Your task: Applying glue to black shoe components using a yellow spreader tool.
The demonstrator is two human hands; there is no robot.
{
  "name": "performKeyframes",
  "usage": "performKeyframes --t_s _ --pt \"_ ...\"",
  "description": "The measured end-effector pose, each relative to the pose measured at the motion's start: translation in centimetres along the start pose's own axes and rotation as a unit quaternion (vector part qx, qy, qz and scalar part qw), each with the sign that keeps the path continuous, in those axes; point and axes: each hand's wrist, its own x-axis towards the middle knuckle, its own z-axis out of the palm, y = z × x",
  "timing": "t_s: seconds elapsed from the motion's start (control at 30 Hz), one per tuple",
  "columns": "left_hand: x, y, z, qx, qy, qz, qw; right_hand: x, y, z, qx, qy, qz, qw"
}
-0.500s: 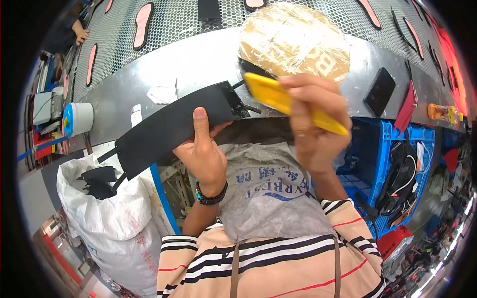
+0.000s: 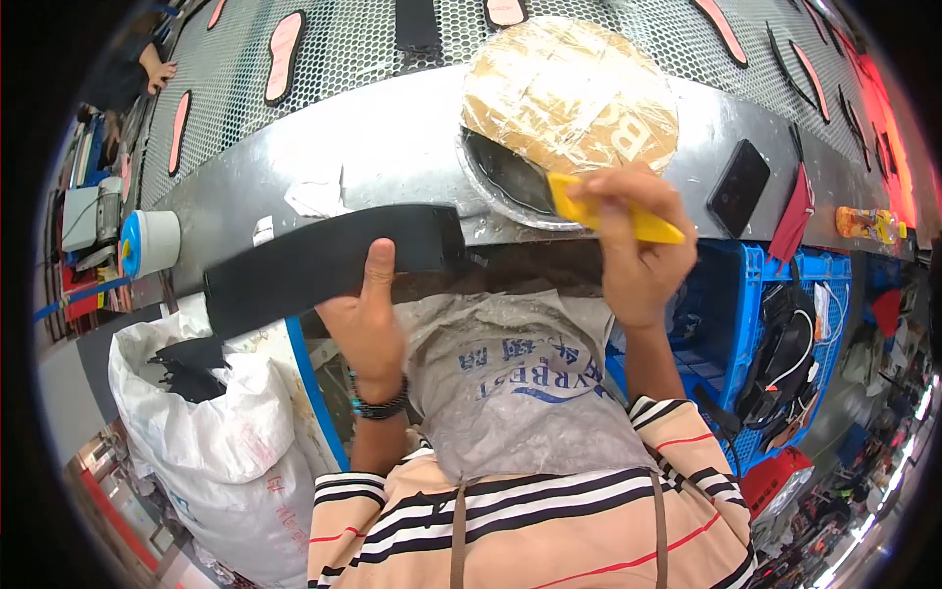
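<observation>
My left hand grips a long, slightly curved black strip, thumb on top and fingers hidden underneath. The strip is held in the air in front of the metal bench edge. In my right hand is a flat yellow handle. Its left end meets the uncovered front-left opening of a round tub, and what is fixed to that end cannot be made out. Dark, shiny contents show in this opening. Cardboard wrapped in clear film covers the rest of the tub.
A white sack holding black pieces stands at the left. On the metal bench lie a phone and an orange bottle. Behind it, a mesh surface carries pink, black-edged pieces. A blue crate stands at the right.
My left hand and the strip have shifted left and down, and the strip has tilted flatter. The yellow handle has moved right and slightly down to the tub's opening, which shows more now.
</observation>
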Motion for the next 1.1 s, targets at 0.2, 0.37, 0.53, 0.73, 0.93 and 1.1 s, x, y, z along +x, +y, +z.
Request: performKeyframes --t_s 0.2,0.37,0.53,0.73,0.93,1.1 --pt "4.9 4.8 -3.4 0.516 -0.475 0.095 0.706 1.3 -4.3 -0.3 0.032 -0.247 0.148 0.957" --pt "5.2 7.2 -1.0 0.591 -0.453 0.231 0.626 0.0 -2.8 1.3 -0.037 -0.237 0.05 0.97" --pt "0.8 4.6 -1.1 0.369 -0.034 0.387 0.844 -0.1 -4.1 1.5 0.025 -0.088 0.155 0.984" --pt "1.1 -0.4 0.4 -0.162 -0.305 -0.136 0.929 -0.4 -4.2 2.5 0.132 -0.187 0.193 0.954" --pt "1.5 1.2 -0.4 0.001 -0.238 -0.141 0.961 0.4 -1.7 0.1 0.107 -0.122 0.192 0.968" --pt "1.6 -1.1 -2.0 0.003 -0.052 -0.151 0.987 1.1 0.1 0.9 -0.035 -0.117 0.096 0.988"
